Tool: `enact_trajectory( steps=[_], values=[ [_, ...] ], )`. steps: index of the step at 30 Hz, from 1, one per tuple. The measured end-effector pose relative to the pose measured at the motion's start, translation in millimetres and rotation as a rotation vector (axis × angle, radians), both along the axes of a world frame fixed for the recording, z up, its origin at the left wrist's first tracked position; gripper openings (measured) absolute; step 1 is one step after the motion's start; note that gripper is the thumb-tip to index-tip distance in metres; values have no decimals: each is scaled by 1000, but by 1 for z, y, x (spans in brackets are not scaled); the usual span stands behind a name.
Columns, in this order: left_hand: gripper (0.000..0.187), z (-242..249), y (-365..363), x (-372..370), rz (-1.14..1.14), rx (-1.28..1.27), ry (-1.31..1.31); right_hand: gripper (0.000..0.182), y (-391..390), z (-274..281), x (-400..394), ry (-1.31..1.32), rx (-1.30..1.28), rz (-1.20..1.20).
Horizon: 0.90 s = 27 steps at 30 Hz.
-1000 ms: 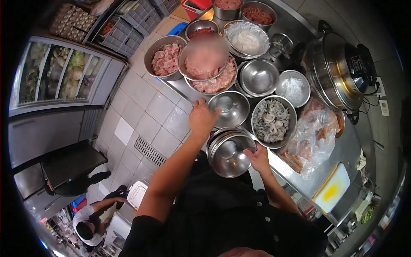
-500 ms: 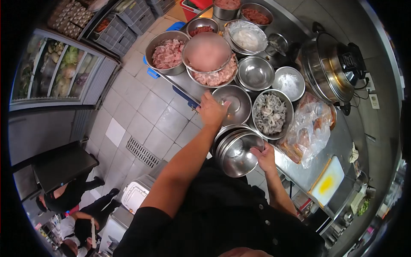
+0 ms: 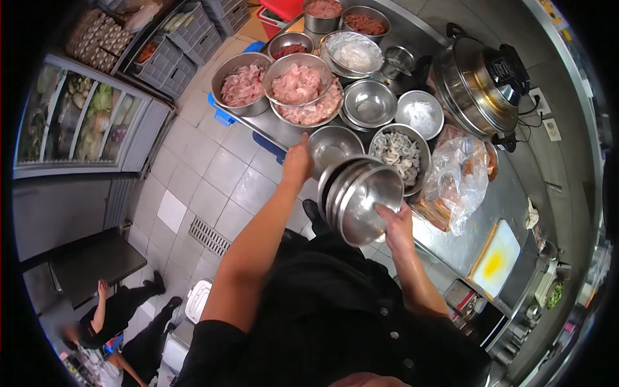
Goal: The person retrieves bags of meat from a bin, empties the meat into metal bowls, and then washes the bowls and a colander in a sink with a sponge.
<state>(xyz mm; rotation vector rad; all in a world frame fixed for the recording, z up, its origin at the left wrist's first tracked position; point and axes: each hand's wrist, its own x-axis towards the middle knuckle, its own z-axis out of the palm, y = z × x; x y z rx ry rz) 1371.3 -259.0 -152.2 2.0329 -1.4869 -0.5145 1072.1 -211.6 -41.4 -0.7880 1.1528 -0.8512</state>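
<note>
A stack of nested steel bowls (image 3: 371, 203) is held tilted at the table's near edge, with my right hand (image 3: 395, 226) gripping its right rim. My left hand (image 3: 298, 160) is closed on the left rim of an empty steel bowl (image 3: 335, 147) on the table. Right of that bowl sits a bowl of grey-white squid-like pieces (image 3: 401, 155). Beyond it are bowls of pale raw meat (image 3: 298, 84), an empty bowl (image 3: 370, 103) and a bowl of white powder (image 3: 420, 115).
A large lidded steel pot (image 3: 474, 84) stands at the back right. Plastic-wrapped food (image 3: 454, 177) and a white cutting board (image 3: 495, 261) lie on the steel table (image 3: 445, 255). Two people (image 3: 122, 322) are at the lower left, near a dark table (image 3: 97, 261).
My right hand has raised and tilted the bowl stack, now overlapping the empty bowl's near side. My left hand has shifted to that bowl's outer rim. The view has moved slightly.
</note>
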Motion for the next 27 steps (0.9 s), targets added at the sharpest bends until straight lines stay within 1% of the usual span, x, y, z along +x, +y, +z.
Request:
enact_trajectory(
  steps=[1, 3, 4, 5, 6, 7, 8, 9, 10, 11, 12, 13, 15, 16, 17, 18, 19, 21, 22, 24, 26, 27],
  values=[
    [51, 4, 3, 5, -12, -8, -2, 36, -3, 16, 19, -2, 35, -51],
    [48, 14, 13, 10, 74, -34, 184, 35, -11, -6, 43, -25, -17, -108],
    [46, 8, 19, 13, 73, -114, 246, 34, -20, -19, 50, 46, 14, -57],
    [40, 14, 22, 15, 146, -79, 324, 35, -26, -28, 57, 116, 48, -8],
    [35, 9, 25, 16, 212, -83, 337, 35, -27, -31, 69, 49, 88, -109],
    [31, 9, 26, 17, 278, -88, 349, 33, -28, -34, 73, 44, 119, -37],
    [27, 8, 32, 19, 201, -87, 220, 35, -26, -37, 76, 58, 144, -70],
    [27, 2, 34, 18, 194, -90, 219, 39, -21, -37, 76, 73, 174, -104],
    [26, -9, 35, 17, 252, -42, 376, 39, -18, -44, 68, 72, 172, -113],
    [26, -19, 34, 18, 310, 4, 532, 52, -18, -51, 55, 34, 256, -197],
    [28, -21, 32, 12, 347, -48, 706, 64, -20, -56, 44, -4, 342, -279],
    [28, -32, 31, 11, 345, -51, 706, 71, -24, -55, 38, 27, 351, -418],
    [29, -52, 29, 11, 303, -157, 549, 44, -43, -68, 21, -41, 415, -700],
    [29, -56, 28, 12, 307, -163, 551, 34, -53, -86, 6, 19, 401, -693],
    [33, -58, 28, 13, 371, -68, 814, 26, -61, -100, -5, 80, 387, -687],
    [37, -59, 28, 13, 433, 30, 1075, 22, -62, -103, -8, 56, 357, -712],
    [37, -48, 29, 7, 442, 21, 1074, 22, -63, -100, -9, 55, 354, -701],
    [53, -20, 31, -14, 547, 177, 1356, 13, -63, -94, -8, 35, 349, -809],
    [53, -10, 32, -22, 563, 163, 1350, 17, -64, -102, -14, 55, 319, -809],
    [60, 2, 32, -38, 624, 94, 1464, 23, -62, -107, -27, 101, 330, -819],
    [60, 1, 26, -48, 668, 35, 1474, 24, -58, -117, -47, 155, 311, -825],
    [59, -3, 25, -47, 690, -3, 1487, 24, -55, -119, -58, 115, 279, -820]
  ],
)
